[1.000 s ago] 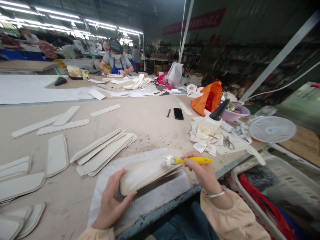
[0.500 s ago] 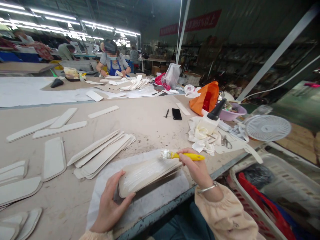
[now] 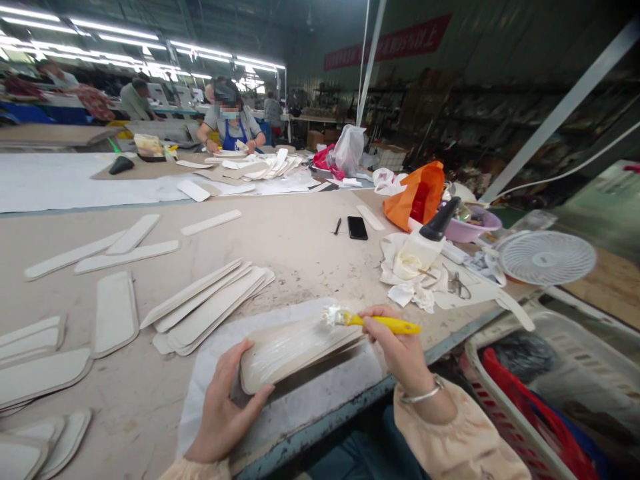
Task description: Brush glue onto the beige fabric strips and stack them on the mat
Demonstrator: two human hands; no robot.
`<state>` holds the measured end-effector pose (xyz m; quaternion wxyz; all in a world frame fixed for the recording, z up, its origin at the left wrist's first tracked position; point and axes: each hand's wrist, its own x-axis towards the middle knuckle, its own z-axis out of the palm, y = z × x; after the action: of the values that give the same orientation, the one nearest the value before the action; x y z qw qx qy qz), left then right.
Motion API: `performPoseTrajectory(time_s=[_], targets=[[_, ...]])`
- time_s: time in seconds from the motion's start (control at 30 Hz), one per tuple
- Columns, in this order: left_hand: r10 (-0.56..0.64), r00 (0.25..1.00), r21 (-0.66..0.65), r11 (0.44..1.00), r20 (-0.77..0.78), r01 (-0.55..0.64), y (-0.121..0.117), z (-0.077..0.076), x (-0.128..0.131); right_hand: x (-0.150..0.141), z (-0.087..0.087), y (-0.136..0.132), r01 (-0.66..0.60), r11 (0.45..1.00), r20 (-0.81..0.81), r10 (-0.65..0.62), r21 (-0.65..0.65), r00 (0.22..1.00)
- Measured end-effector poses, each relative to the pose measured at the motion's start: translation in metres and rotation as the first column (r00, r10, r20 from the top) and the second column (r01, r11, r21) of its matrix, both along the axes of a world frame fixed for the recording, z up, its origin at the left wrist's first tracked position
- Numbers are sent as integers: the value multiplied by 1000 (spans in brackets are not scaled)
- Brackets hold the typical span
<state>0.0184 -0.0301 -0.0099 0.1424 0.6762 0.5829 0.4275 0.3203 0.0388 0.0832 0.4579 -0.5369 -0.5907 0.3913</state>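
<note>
My right hand [image 3: 400,347] is closed around the yellow handle of a brush [image 3: 385,324]. The brush's white-coated bristles touch the top of a stack of long pale panels [image 3: 290,353], near its far end. Wet, shiny streaks cover the top panel. With thumb and fingers my left hand [image 3: 225,407] grips the near left end of that stack, which lies tilted over a white sheet [image 3: 210,353]. More pale panels [image 3: 215,310] lie fanned out just beyond my left hand.
Panel piles [image 3: 115,313] lie along the left. At the right are a white container with a black handle [image 3: 420,250], scissors [image 3: 459,285], a phone [image 3: 357,228], an orange bag [image 3: 415,190] and a fan [image 3: 547,259]. A plastic basket [image 3: 475,360] stands beside the table edge. A co-worker [image 3: 233,123] sits opposite.
The view has shifted slightly, moving the scene a little to the right. The brush stays at the stack's far end, its handle tilted a bit more downward. Both hands keep their hold.
</note>
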Motion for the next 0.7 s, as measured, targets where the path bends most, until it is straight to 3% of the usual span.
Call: performPoseTrajectory(time_s=[0.1, 0.17, 0.23, 0.37, 0.47, 0.57, 0.7], targets=[[4, 1000, 15, 1000, -16, -4, 0, 0, 1, -31, -2, -16, -225, 973, -52, 223, -55, 974], [7, 1000, 27, 1000, -30, -6, 0, 1, 1, -36, -2, -17, -285, 955, -16, 284, -83, 959], [4, 999, 34, 999, -40, -3, 0, 3, 2, -25, -1, -12, -205, 975, 53, 210, -89, 976], [-4, 999, 34, 999, -37, 5, 0, 7, 3, 13, 7, 2, 95, 995, 187, -87, -36, 978], [-6, 999, 32, 999, -32, 7, 0, 8, 3, 16, 12, 1, 137, 990, 123, -134, -18, 983], [-7, 1000, 43, 999, -30, 9, -1, 8, 4, -15, 7, -12, -57, 995, -39, 54, -77, 998], [-19, 1000, 71, 997, -10, 20, -1, 10, 7, -70, -3, -31, -350, 935, -74, 345, -65, 936]])
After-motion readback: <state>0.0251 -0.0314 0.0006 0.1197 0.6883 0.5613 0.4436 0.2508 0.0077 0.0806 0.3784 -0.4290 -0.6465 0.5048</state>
